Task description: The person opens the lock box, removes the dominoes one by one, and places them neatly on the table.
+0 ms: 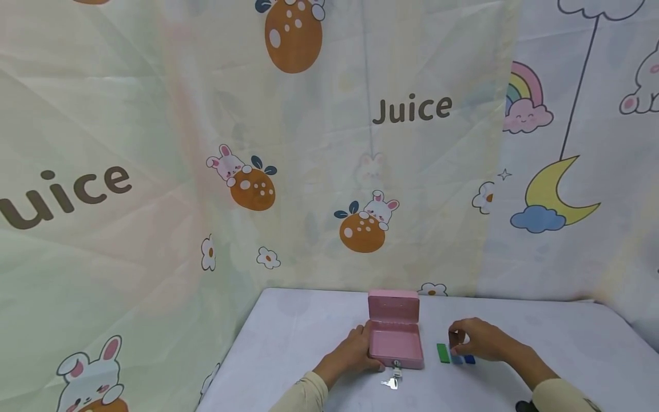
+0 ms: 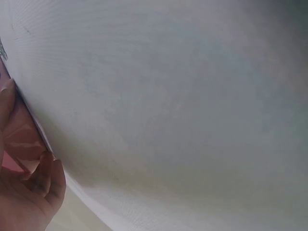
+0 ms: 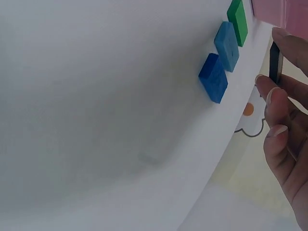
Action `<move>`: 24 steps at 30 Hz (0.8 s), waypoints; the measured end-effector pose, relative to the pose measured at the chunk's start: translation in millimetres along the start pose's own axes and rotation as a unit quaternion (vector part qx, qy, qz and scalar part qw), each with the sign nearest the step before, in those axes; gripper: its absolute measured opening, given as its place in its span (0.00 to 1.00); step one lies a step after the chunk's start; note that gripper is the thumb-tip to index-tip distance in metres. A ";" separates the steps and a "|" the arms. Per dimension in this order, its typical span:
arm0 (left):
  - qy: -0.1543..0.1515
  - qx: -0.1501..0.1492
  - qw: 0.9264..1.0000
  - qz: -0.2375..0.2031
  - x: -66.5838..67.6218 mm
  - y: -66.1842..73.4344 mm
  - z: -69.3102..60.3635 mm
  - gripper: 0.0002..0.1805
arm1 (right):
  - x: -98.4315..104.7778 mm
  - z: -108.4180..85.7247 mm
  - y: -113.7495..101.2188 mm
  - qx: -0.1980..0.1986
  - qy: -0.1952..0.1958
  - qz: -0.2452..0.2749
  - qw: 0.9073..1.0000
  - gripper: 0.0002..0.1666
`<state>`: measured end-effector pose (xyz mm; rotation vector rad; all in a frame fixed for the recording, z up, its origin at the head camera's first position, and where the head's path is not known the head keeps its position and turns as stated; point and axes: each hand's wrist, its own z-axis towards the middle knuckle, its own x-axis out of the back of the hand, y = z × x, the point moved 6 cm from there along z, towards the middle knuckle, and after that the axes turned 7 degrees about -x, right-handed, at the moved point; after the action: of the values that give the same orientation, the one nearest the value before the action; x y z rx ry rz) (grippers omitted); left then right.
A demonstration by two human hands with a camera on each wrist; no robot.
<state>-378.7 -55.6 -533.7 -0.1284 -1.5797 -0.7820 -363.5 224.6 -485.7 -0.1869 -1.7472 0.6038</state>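
Observation:
A small pink metal cash box stands on the table with its lid raised and bare pink inside. My left hand grips its left side, the thumb near the front corner; in the left wrist view that hand is partly cut off. To the right, my right hand pinches a thin dark block between thumb and fingers, held above the table. Below it lie a green block, a light blue block and a dark blue block in a row.
Keys hang from the lock at the box's front. The white table meets a printed cloth backdrop behind. A small black object shows beside the right sleeve, partly cut off.

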 end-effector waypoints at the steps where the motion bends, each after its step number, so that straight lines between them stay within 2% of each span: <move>1: 0.001 -0.001 1.000 -0.001 -0.2 -0.1 0.1 0.58 | 0.4 -0.8 1.6 -0.002 -0.001 0.000 1.000 0.18; 9: 0.006 -0.020 1.000 0.009 -0.6 -0.5 -1.3 0.60 | 0.7 -4.8 13.4 -0.041 0.005 -0.006 0.999 0.22; 16: 0.005 -0.022 1.000 0.014 0.2 1.0 -2.3 0.59 | 1.2 -8.0 20.2 -0.039 0.003 -0.011 0.999 0.22; 24: 0.005 -0.029 0.999 0.020 1.4 2.3 -2.9 0.59 | 5.5 -12.2 27.6 -0.061 -0.006 -0.004 0.998 0.25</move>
<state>-375.3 -55.9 -531.7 -0.1969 -1.5414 -0.7956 -358.8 254.2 -492.7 -0.2613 -1.7967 0.4925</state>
